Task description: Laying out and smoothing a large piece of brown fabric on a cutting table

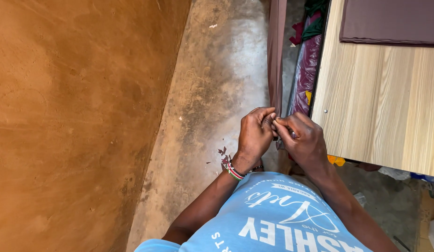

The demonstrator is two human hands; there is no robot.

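Carefully, I keep my left hand [255, 135] and right hand [304, 140] pinched together on a small, mostly hidden thing [293, 135] beside the bench [375, 107] edge, fingers clenched, grip steady.

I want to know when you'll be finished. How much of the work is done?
Done: a maroon folded cloth lies on the wooden table. In hand: the left hand and right hand pinch something small together, too hidden to identify. Left: maroon fabric hanging at the table's edge looks unfinished, though I can't say how much.
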